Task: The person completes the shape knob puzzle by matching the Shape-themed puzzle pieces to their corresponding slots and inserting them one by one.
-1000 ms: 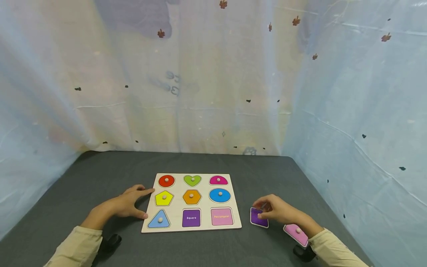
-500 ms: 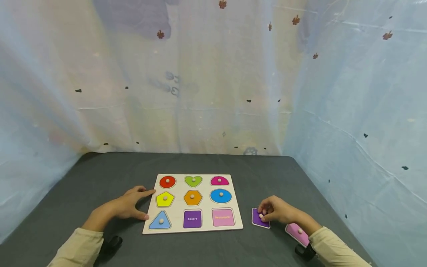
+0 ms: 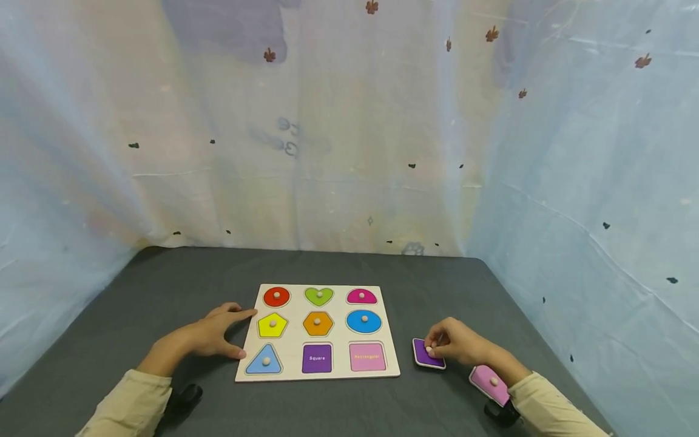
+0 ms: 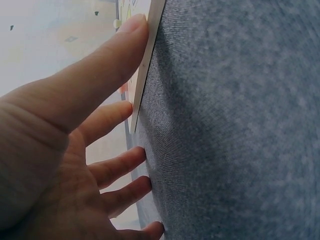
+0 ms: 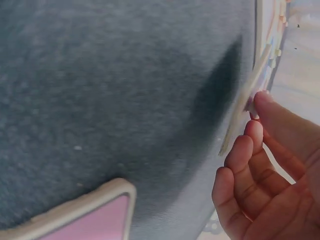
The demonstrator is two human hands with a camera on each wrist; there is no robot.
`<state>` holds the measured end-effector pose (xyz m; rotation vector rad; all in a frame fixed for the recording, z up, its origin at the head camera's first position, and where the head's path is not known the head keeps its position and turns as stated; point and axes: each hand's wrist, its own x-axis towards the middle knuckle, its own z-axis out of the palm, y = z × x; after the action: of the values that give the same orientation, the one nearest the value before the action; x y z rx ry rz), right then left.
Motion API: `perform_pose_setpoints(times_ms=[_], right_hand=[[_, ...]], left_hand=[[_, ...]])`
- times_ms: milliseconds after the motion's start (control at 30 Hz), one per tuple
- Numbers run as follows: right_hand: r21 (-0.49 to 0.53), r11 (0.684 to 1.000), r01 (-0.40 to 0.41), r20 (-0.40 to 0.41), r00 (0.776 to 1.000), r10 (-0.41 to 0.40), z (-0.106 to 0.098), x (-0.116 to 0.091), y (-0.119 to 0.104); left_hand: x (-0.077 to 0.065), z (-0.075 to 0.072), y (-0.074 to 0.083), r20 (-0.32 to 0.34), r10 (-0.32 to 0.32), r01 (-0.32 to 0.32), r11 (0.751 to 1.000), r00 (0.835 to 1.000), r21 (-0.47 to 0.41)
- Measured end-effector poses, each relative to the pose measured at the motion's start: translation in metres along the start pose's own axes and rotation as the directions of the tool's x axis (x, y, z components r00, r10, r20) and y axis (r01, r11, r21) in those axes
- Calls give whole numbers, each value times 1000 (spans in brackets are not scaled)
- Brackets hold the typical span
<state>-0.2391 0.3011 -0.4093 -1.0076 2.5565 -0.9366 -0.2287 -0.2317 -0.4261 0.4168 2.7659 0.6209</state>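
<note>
A pale wooden shape-puzzle board [image 3: 338, 375] lies on the dark cloth, most of its recesses filled with knobbed pieces. The left hand [image 3: 210, 332] touches the board's left edge with thumb and index finger, the other fingers spread on the cloth in the left wrist view. Right of the board, the right hand [image 3: 459, 341] pinches the small knob of a purple square puzzle piece [image 3: 423, 355]. In the right wrist view this piece [image 5: 237, 117] is tilted and lifted off the cloth, its shadow beneath. Beside the right forearm lies a pink rectangular puzzle piece [image 3: 488, 383] with a knob.
The board's front row shows a printed purple square recess [image 3: 317, 358] and a printed pink rectangle recess [image 3: 367, 357], beside a blue triangle piece [image 3: 266, 362]. Dark cloth [image 3: 306, 413] covers the table. Pale patterned curtains [image 3: 349, 133] hang behind and at both sides.
The right fingers have closed on the purple square piece's knob, and the piece now tilts up from the cloth. The left hand stays at the board's edge.
</note>
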Motion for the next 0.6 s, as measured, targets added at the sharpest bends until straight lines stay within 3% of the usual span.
perform_pose_setpoints(times_ms=[200, 600], right_hand=[[-35, 999, 6, -27, 1000, -6, -7, 5, -11], [-51, 998, -28, -56, 998, 26, -2, 24, -38]], left_hand=[[1, 0, 0, 0, -18, 18, 1000, 1000, 8], [0, 1, -2, -3, 9, -9, 1000, 1000, -5]])
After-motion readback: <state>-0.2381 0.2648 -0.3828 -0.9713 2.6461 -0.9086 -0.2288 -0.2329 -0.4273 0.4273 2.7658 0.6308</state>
